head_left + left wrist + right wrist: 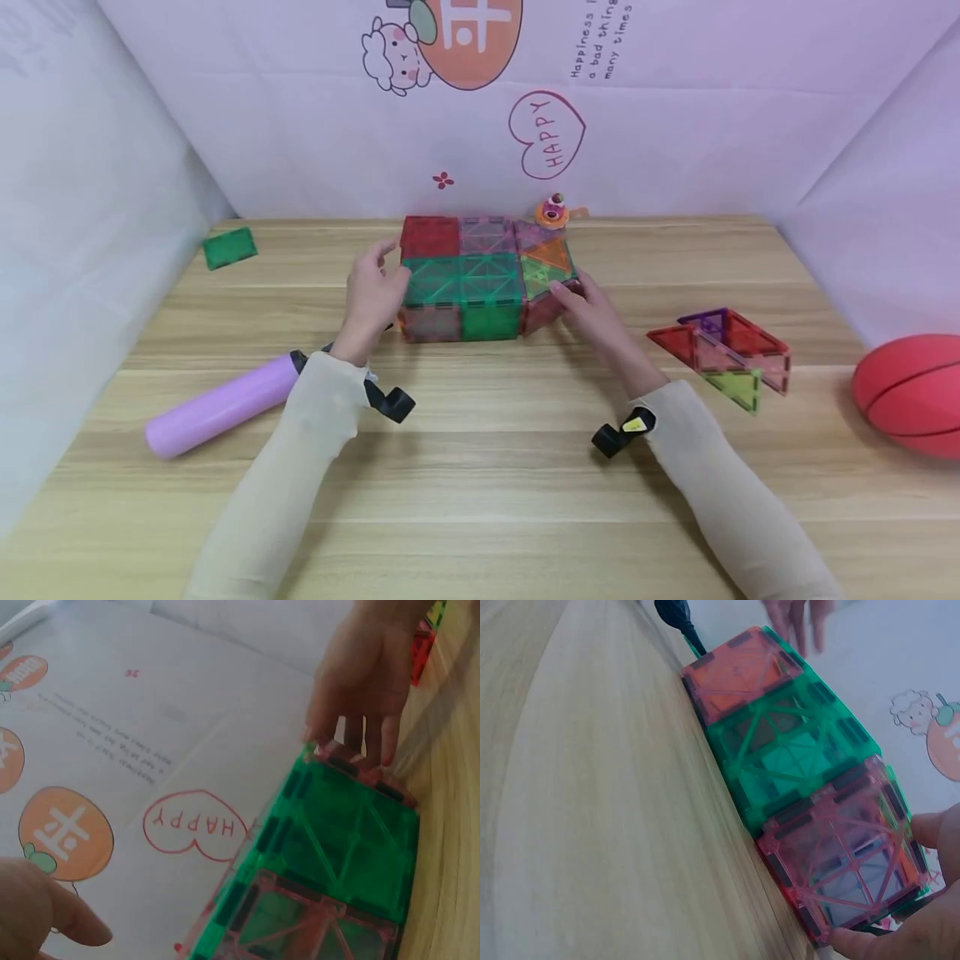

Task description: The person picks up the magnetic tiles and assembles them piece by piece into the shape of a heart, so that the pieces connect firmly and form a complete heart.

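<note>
A low box built of translucent magnetic tiles (490, 279) sits toward the back of the table, with red, green, pink and orange panels. My right hand (592, 308) grips its right end. In the right wrist view, one fingertip is at the top corner of the pink end tile (840, 847) and another digit at its lower edge. My left hand (372, 287) is by the box's left end, fingers loosely bent. The left wrist view shows its thumb (79, 919) apart from the green panel (352, 847).
A smaller group of joined tiles (720, 354) stands at the right, near a red ball (915, 396). A purple cylinder (225, 408) lies left beside my left forearm. One green tile (229, 247) lies at the back left. A small toy figure (553, 212) is behind the box.
</note>
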Demonstrator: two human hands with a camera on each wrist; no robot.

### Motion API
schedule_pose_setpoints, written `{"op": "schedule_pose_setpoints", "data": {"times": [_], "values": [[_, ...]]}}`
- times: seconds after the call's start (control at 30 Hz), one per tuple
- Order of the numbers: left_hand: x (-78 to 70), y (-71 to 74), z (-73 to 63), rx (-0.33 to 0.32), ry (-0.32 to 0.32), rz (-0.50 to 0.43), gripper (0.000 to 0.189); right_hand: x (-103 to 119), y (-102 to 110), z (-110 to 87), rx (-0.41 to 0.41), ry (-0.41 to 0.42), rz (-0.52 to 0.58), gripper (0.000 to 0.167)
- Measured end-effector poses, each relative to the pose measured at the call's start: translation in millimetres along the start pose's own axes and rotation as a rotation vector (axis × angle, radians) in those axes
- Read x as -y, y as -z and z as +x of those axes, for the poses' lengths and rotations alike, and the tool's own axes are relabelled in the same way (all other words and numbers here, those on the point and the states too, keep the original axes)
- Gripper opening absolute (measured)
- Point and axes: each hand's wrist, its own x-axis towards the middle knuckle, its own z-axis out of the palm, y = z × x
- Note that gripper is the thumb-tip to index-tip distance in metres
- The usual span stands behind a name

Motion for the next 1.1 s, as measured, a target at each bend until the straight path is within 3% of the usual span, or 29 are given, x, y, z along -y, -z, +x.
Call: {"op": "schedule_pose_setpoints", "data": {"times": [0.13, 0.27, 0.67, 0.9, 1.1], "values": [[11.6, 1.9, 6.3, 0.077, 0.055, 0.113, 0.052, 2.0, -3.2, 1.3, 0.013, -0.002, 0.008, 0.063], [15.3, -2.6, 7.0, 0.074, 0.037, 0.148, 0.050, 1.6, 1.0, -1.6, 0.005, -0.001, 0.005, 0.063], [21.4, -18.2, 0.9, 0.167, 0.007, 0.046, 0.052, -4.9, 24.7, -17.4, 0.003, -0.011, 0.043, 0.062], [27.5, -15.9, -3.4, 0.113, -0.023, 0.039, 0.050, -5.6, 28.7, -19.7, -0.031, 0.058, -0.193, 0.062], [26.5, -21.8, -5.1, 0.112, -0.053, 0.057, 0.050, -0.9, 50.3, -49.5, -0.046, 0.172, -0.346, 0.055]]}}
